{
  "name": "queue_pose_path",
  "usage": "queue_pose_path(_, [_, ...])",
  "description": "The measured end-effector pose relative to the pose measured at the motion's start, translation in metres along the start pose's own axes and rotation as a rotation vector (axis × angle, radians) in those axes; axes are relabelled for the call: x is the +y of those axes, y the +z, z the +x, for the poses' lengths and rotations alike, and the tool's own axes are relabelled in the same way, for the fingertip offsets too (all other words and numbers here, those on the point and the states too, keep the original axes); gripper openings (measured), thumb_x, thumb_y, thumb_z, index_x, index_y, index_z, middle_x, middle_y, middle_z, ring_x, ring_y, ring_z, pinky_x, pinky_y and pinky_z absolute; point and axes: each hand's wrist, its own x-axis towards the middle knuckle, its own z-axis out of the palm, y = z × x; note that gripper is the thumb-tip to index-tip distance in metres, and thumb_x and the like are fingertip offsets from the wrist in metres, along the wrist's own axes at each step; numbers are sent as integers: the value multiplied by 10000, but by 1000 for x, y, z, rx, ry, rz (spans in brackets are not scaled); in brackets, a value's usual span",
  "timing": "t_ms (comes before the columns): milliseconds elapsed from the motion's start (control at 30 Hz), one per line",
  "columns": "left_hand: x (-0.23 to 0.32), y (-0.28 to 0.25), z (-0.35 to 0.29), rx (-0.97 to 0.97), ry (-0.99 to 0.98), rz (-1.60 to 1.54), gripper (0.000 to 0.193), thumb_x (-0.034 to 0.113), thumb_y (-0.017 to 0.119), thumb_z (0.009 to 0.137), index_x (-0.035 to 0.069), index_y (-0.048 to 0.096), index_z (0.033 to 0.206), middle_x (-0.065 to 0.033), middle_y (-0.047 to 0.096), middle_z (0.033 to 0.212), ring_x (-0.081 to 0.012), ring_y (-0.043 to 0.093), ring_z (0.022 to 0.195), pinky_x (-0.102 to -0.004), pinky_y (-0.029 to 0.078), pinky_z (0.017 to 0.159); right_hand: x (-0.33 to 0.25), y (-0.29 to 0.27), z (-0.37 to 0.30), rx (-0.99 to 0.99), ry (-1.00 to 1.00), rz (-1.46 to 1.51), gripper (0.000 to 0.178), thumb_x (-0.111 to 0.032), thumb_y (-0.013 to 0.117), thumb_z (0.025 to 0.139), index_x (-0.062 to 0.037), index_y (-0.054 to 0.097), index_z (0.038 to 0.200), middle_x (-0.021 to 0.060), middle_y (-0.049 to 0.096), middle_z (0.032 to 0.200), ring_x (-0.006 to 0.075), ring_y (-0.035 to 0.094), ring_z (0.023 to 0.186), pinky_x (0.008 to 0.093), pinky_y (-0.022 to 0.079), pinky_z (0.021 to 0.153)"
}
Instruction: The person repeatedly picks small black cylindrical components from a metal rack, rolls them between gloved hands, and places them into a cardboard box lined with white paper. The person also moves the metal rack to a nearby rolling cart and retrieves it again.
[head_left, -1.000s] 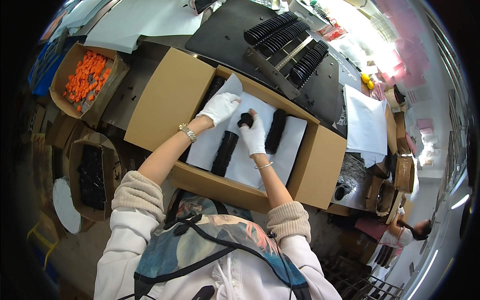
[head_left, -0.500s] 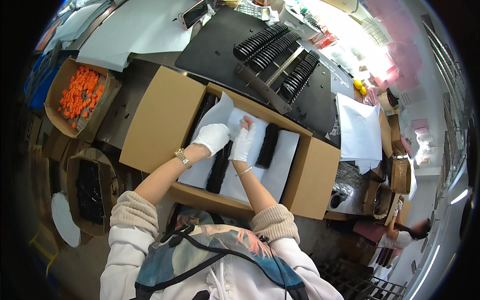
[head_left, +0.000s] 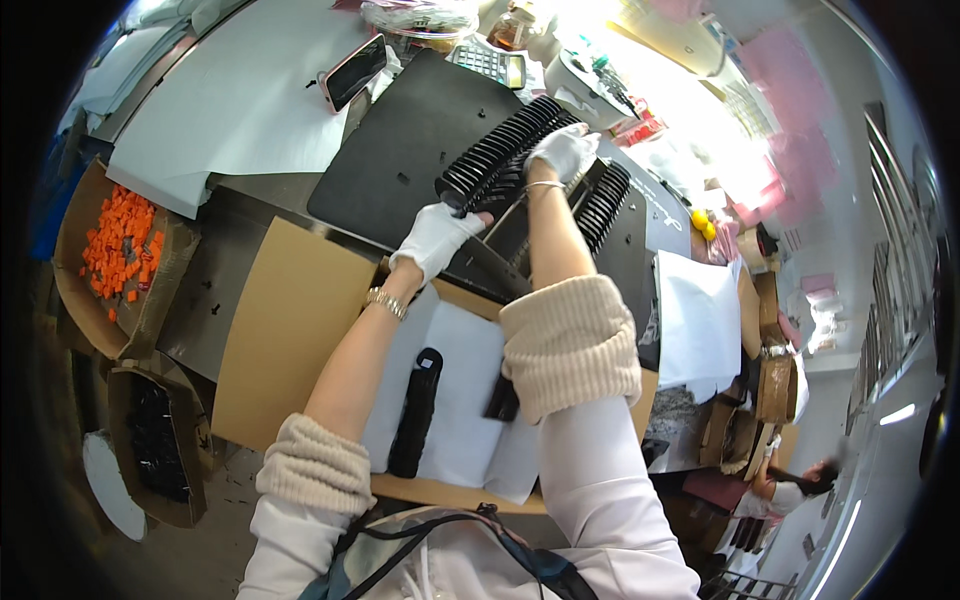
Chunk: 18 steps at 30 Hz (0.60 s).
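Both my hands wear white gloves and are at a black ribbed roll [head_left: 500,180] on a metal rack [head_left: 508,235]. My left hand [head_left: 437,240] is closed at the roll's near end, thumb tip bare. At the far end, my right hand [head_left: 563,155] curls over the roll; its fingertips are partly hidden. Another black ribbed roll [head_left: 603,205] lies on the rack's right side. Below my arms is an open cardboard box [head_left: 285,335] lined with white paper [head_left: 455,440]. A long black bundle [head_left: 414,415] lies in it, and a second dark bundle [head_left: 502,400] is partly covered by my right sleeve.
The rack stands on a black mat [head_left: 375,165] scattered with small black bits. Left are a phone [head_left: 355,72], white sheets [head_left: 230,100], a box of orange pieces [head_left: 125,245] and a box of black pieces [head_left: 155,440]. White paper [head_left: 697,315] lies right; a person [head_left: 785,495] works beyond.
Both hands have left the box and moved up to the rack, the right one farther. The view has shifted, and the paper flap in the box no longer stands up.
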Motion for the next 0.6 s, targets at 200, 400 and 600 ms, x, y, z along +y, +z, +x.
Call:
queue_pose_path(200, [2, -1, 1, -20, 88, -116, 278, 224, 722, 857, -40, 721, 943, -8, 628, 699, -58, 500, 670, -292, 453, 626, 50, 79, 117, -211, 122, 565, 437, -313, 409, 1011, -22, 680, 830, 104, 722, 795, 227, 663, 711, 316, 521, 740])
queue_pose_path(400, [-1, 0, 3, -33, 99, -87, 261, 178, 695, 872, -37, 721, 1017, -29, 691, 806, -62, 563, 742, -265, 478, 698, 50, 75, 164, -527, -778, -848, 433, -412, 481, 927, -76, 742, 841, 141, 744, 897, 282, 705, 905, 352, 521, 805])
queue_pose_path(600, [3, 1, 0, -49, 15, -96, 262, 175, 689, 873, -33, 723, 1030, -39, 713, 863, -67, 589, 774, -258, 487, 724, 7, 38, 163, -881, 228, -495, 348, -348, 559, 916, -52, 665, 1067, 179, 673, 1085, 358, 656, 1092, 505, 568, 755])
